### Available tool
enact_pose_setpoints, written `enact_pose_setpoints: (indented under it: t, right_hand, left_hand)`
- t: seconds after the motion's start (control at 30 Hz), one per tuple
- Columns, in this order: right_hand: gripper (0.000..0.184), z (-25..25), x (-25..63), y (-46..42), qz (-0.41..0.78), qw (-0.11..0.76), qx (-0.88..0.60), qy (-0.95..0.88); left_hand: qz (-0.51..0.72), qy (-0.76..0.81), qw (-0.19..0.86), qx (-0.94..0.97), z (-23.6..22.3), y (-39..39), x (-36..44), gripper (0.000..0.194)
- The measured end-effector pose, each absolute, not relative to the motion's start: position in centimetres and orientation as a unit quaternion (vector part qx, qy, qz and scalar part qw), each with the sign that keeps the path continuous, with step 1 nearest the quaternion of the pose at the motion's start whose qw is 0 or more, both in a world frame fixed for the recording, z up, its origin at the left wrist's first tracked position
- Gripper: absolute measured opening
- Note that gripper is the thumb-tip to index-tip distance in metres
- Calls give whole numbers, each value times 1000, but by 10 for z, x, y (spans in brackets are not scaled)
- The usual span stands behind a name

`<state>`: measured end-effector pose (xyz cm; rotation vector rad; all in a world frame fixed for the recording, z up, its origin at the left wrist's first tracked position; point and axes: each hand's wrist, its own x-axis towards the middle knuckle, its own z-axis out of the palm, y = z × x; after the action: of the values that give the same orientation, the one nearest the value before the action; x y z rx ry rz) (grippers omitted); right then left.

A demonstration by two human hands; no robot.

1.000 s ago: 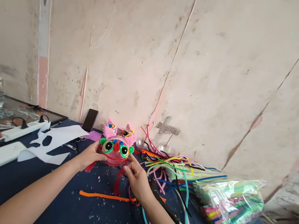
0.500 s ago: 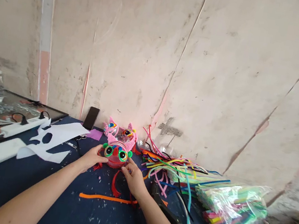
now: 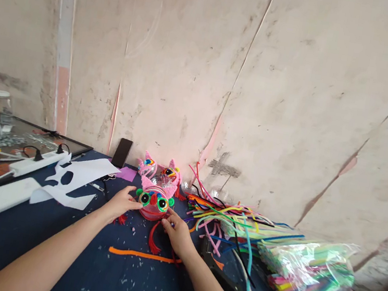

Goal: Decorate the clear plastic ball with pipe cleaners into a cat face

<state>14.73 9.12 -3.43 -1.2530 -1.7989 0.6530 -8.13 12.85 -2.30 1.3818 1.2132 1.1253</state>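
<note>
A pink pipe-cleaner animal-head ornament [image 3: 152, 212] with pointed ears, big green-ringed eyes, a red nose and red tassels faces me low over the dark blue cloth. My left hand [image 3: 119, 206] grips its left side between thumb and fingers. On the opposite side, my right hand [image 3: 178, 233] pinches near the lower edge, beside a hanging red tassel [image 3: 153, 242]. Two similar pink ornaments [image 3: 148, 164] stand just behind. An orange pipe cleaner [image 3: 141, 255] lies across the cloth in front of my hands.
Loose pipe cleaners [image 3: 220, 212] spread to the right, with a black glue gun [image 3: 221, 271] and a clear bag [image 3: 321, 271] of more. Cut white paper [image 3: 84, 173], a phone [image 3: 122, 152] and a power strip [image 3: 40, 161] are leftward. A stained wall [image 3: 191, 67] rises behind.
The whole view has shifted slightly, so everything appears a little further right. Both hands stay at the sides of the ornament, which has hardly moved.
</note>
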Motion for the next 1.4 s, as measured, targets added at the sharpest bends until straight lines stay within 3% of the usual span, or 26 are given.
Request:
enact_pose_setpoints:
  t: [0.13,0.27,0.43,0.6,0.7,1.0,1.33,1.4]
  right_hand:
    - [26,-23,156,85,245,430,-515,-700]
    - [37,6,168,62,237,444,-514,-694]
    - [38,41,166,25,331,446,-412,-722]
    - [17,25,155,37,319,416,-482,-702]
    - [20,2,150,60,316,449,-531,-645]
    - [37,-25,144,76,327,480,-517,-630]
    - [9,-25,156,76,241,518,-580,-581]
    - [9,-20,158,74,221,523,-591,-572]
  left_hand:
    - [443,487,494,568,-20,127,-87,92]
    - [431,476,516,567,-20,126,-90,89]
    - [449,472,504,567,-25,126,-84,82]
    - [463,461,489,578,-29,123,-75,46]
    - [473,446,484,586,-30,121,-71,35]
    - [492,413,459,613,-38,122,-62,37]
    - [470,472,431,609,-14,120,-75,65]
    - [474,492,417,599,-8,124,-81,64]
